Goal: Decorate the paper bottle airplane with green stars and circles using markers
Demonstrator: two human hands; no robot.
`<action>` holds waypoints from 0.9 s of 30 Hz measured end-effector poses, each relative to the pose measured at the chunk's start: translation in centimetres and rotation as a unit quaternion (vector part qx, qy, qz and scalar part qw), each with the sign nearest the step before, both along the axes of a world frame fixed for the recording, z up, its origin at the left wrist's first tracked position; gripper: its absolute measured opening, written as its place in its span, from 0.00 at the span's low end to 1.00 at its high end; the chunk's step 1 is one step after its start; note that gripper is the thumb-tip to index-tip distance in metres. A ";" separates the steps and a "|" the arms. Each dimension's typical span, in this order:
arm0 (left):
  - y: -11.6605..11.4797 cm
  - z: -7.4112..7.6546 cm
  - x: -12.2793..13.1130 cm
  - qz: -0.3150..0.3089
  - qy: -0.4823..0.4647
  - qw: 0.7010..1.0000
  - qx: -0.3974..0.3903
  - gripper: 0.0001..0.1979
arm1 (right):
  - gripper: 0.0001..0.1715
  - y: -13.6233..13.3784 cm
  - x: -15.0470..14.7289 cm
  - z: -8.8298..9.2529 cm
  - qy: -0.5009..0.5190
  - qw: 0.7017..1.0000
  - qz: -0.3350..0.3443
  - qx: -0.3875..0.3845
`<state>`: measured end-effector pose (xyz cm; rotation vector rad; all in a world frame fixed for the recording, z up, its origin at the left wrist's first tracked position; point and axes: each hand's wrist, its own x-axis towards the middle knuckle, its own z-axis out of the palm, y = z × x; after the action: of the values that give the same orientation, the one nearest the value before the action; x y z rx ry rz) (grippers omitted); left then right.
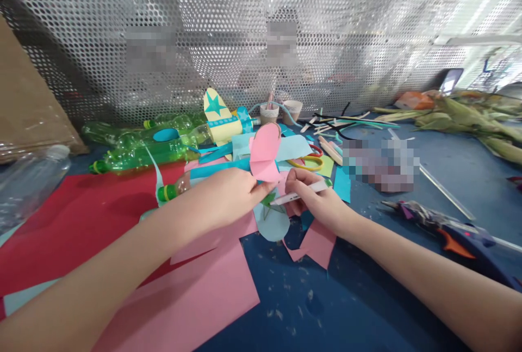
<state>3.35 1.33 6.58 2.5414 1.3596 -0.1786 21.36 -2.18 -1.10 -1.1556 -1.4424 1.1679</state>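
Nearest the viewer, a large pink sheet is laid over a red sheet on the left of the blue table, whose surface is speckled with small scraps. Just beyond, the two hands are brought close together at the centre. The left hand is pinched on the lower edge of a pink paper cut-out, which is held upright above the table. The right hand is closed around a white stick, whose tip is pointed left towards the base of the cut-out. A light blue paper disc and a pink scrap are seen lying beneath the hands. To the right, a glue gun is laid on the table, well apart from the hands. Farther off, yellow-handled scissors are set just behind the right hand, and green plastic bottles are laid on their sides to the left. Two paper cups are stood at the far edge against a perforated metal screen.
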 end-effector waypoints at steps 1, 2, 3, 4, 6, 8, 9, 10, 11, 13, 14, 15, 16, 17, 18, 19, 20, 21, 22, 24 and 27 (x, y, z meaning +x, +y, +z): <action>-0.1 0.0 0.0 0.017 -0.005 1.000 0.004 0.32 | 0.12 0.0 0.0 0.0 0.000 1.000 0.000 0.003; -0.2 0.0 0.1 0.028 -0.005 1.000 0.008 0.34 | 0.11 -0.1 0.0 0.1 -0.004 1.000 -0.001 0.006; -0.2 -0.1 0.1 0.035 -0.004 0.999 0.011 0.35 | 0.10 -0.1 0.0 0.1 -0.013 1.000 -0.002 0.008; -0.3 -0.1 0.1 0.040 -0.003 0.999 0.013 0.36 | 0.09 -0.1 -0.1 0.1 -0.024 1.000 -0.001 0.009; -0.3 -0.1 0.2 0.050 0.000 0.999 0.007 0.38 | 0.09 -0.1 -0.1 0.0 -0.046 0.999 0.000 0.010; -0.4 -0.1 0.2 0.057 0.006 0.998 -0.008 0.39 | 0.10 -0.1 -0.1 -0.3 -0.055 0.998 0.002 0.011; -0.4 -0.2 0.2 0.056 0.009 0.998 -0.015 0.40 | 0.11 -0.1 -0.1 -0.4 -0.056 0.998 0.004 0.013; -0.4 -0.2 0.2 0.053 0.011 0.998 -0.020 0.40 | 0.12 -0.1 -0.1 -0.5 -0.056 0.998 0.004 0.015; -0.5 -0.3 0.2 0.050 0.012 0.998 -0.023 0.40 | 0.12 -0.1 -0.1 -0.6 -0.057 0.998 0.006 0.017; -0.5 -0.4 0.2 0.043 0.006 0.999 -0.026 0.40 | 0.12 -0.1 -0.1 -0.7 -0.064 0.998 0.013 0.023; -0.5 -0.5 0.1 0.040 0.003 0.999 -0.028 0.40 | 0.12 0.0 -0.1 -0.7 -0.069 0.997 0.016 0.025; -0.5 -0.5 0.1 0.040 0.002 0.999 -0.029 0.40 | 0.12 0.0 -0.1 -0.7 -0.072 0.997 0.018 0.027; -0.4 -0.6 0.0 0.040 0.000 0.999 -0.030 0.40 | 0.12 0.0 -0.1 -0.7 -0.075 0.997 0.018 0.027; -0.4 -0.7 -0.1 0.037 0.001 0.999 -0.029 0.40 | 0.12 0.0 -0.2 -0.7 -0.077 0.997 0.016 0.026; -0.3 -0.8 -0.2 0.036 0.004 0.999 -0.030 0.39 | 0.12 0.0 -0.2 -0.7 -0.078 0.997 0.014 0.025; -0.2 -0.9 -0.3 0.030 0.005 0.999 -0.029 0.38 | 0.12 0.0 -0.2 -0.7 -0.079 0.996 0.011 0.023; -0.1 -1.0 -0.4 0.027 0.006 0.999 -0.029 0.37 | 0.12 0.1 -0.2 -0.7 -0.080 0.997 0.009 0.022; -0.1 -1.1 -0.5 0.025 0.006 0.999 -0.029 0.36 | 0.12 0.1 -0.2 -0.8 -0.080 0.997 0.007 0.023; 0.0 -1.2 -0.6 0.021 -0.001 0.999 -0.026 0.35 | 0.12 0.1 -0.2 -0.8 -0.080 0.997 0.006 0.024; 0.1 -1.3 -0.7 0.018 -0.008 0.999 -0.025 0.34 | 0.12 0.2 -0.2 -0.9 -0.080 0.997 0.005 0.023; 0.1 -1.3 -0.6 0.014 0.000 1.000 -0.025 0.34 | 0.11 0.2 -0.2 -1.0 -0.080 0.997 0.008 0.013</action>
<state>2.74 1.43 5.30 2.4804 1.3736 -0.2042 21.20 -1.94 -2.10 -1.2436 -1.5851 1.0838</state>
